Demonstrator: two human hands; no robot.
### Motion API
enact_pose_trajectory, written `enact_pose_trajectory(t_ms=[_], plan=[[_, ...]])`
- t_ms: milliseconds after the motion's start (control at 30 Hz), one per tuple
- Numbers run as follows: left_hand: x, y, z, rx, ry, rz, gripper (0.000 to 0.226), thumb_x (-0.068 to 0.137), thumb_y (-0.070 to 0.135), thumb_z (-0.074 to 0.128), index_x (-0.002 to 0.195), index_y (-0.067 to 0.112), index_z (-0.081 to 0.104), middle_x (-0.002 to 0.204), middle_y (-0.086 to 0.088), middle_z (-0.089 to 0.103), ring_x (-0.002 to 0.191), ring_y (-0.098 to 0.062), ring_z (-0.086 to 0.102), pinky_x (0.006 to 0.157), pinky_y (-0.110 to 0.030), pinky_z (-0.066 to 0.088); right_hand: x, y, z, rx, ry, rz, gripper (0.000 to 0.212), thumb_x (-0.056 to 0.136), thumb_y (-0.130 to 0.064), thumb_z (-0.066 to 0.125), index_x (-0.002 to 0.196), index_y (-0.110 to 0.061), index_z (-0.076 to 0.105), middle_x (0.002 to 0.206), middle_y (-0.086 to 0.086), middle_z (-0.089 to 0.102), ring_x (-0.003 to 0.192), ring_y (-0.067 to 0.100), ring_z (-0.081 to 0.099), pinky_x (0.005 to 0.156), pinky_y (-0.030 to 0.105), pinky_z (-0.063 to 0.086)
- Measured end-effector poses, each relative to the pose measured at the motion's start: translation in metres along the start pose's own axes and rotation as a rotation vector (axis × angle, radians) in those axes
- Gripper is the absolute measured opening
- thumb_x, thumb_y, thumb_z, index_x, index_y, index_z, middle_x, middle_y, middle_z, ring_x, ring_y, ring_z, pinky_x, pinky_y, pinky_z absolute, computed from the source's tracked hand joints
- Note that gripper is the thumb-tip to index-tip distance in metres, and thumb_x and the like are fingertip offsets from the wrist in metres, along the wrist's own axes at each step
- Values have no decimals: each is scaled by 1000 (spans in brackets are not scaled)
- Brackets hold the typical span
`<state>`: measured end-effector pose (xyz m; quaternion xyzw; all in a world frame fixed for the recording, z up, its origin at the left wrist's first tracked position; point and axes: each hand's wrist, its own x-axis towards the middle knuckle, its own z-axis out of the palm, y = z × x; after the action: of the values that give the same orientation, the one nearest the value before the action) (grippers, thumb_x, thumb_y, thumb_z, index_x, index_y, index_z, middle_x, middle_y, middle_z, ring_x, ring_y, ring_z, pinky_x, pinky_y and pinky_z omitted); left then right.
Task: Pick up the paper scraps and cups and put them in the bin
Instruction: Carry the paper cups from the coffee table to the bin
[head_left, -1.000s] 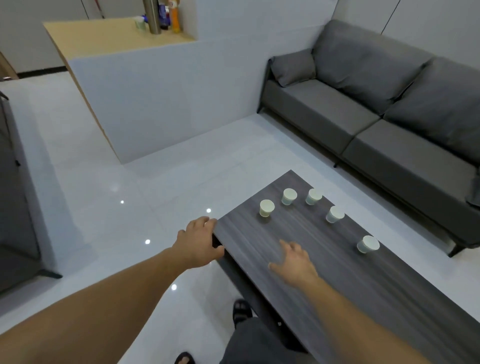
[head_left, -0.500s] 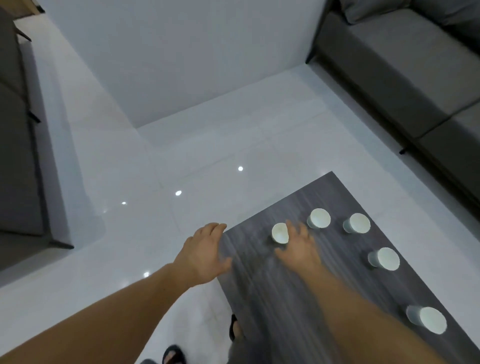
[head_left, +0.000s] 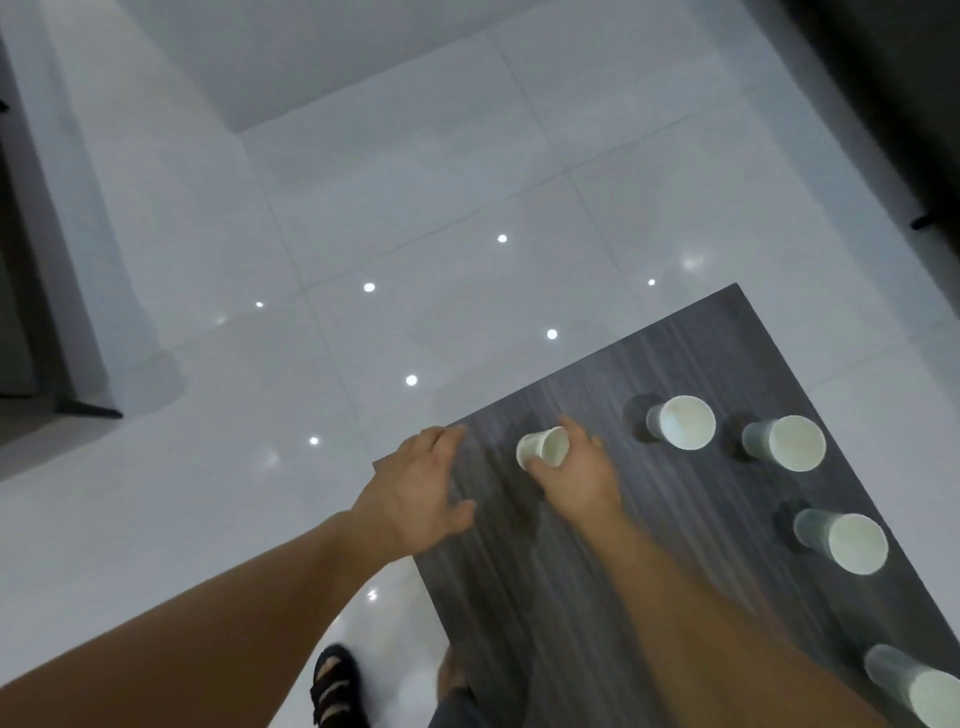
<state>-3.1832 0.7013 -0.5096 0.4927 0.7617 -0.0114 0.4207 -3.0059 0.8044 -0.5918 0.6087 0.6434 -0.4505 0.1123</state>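
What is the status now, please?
Right hand grips cup. Left hand open at table corner. Four other cups untouched. Nothing in the way.

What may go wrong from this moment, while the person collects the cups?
The right hand grips the nearest cup; so light a cup could crush or slip if squeezed unevenly. The four more cups stand on the table beside the right forearm, so a quick swing of that arm might knock one over.

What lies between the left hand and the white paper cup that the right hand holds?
Nothing: in the head view only bare dark wood-grain tabletop separates the left hand from the white paper cup.
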Motion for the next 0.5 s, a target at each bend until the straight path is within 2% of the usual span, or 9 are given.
enact_pose_trajectory(t_ms=[33,100,200,300,367,400,433,500], plan=[[5,3,1,6,-2,16,87,81,49,65,150,25,17,151,2,30,135,-19,34,110,-38,35,-2,-5,-1,177,-6,9,73,84,-36,70,147,-24,35,141,4,47,123,26,50,99,35,43],[13,12,3,2,4,57,91,78,49,68,149,26,17,150,2,30,134,-19,35,109,-37,37,-8,-16,-6,394,-127,-56,71,83,-38,72,145,-24,40,137,2,53,119,20,55,100,36,48],[24,27,4,-5,17,129,89,74,50,71,145,28,23,142,4,39,126,-15,41,101,-29,40,-20,-23,-16,527,-299,-158,77,75,-50,73,142,-28,42,131,-3,58,113,11,59,94,35,54],[34,40,6,-52,50,181,74,72,50,72,134,32,36,126,7,52,109,-10,49,88,-21,40,-24,-18,-27,594,-333,-179,83,65,-61,72,139,-31,45,128,-8,60,112,7,60,90,31,55],[39,45,7,-62,65,185,67,72,50,73,128,31,41,119,8,54,104,-10,52,84,-22,43,-23,-9,-36,649,-339,-148,84,66,-64,71,139,-32,46,123,-8,62,106,8,62,79,27,55],[41,47,8,-61,69,172,68,71,49,74,128,31,41,119,7,54,104,-12,53,84,-24,45,-21,-3,-41,654,-303,-130,79,69,-65,70,137,-33,47,121,-7,63,104,10,63,78,27,53],[42,48,9,-60,68,149,72,71,49,75,130,30,39,120,6,53,105,-13,53,87,-26,47,-17,4,-47,605,-209,-121,73,74,-63,68,137,-32,48,124,-5,62,108,11,61,84,29,51],[45,48,11,-68,46,107,83,71,45,77,138,29,30,128,3,49,111,-17,51,94,-29,46,-1,23,-63,254,133,-127,69,83,-55,65,142,-24,44,139,1,52,125,19,50,102,39,44]])
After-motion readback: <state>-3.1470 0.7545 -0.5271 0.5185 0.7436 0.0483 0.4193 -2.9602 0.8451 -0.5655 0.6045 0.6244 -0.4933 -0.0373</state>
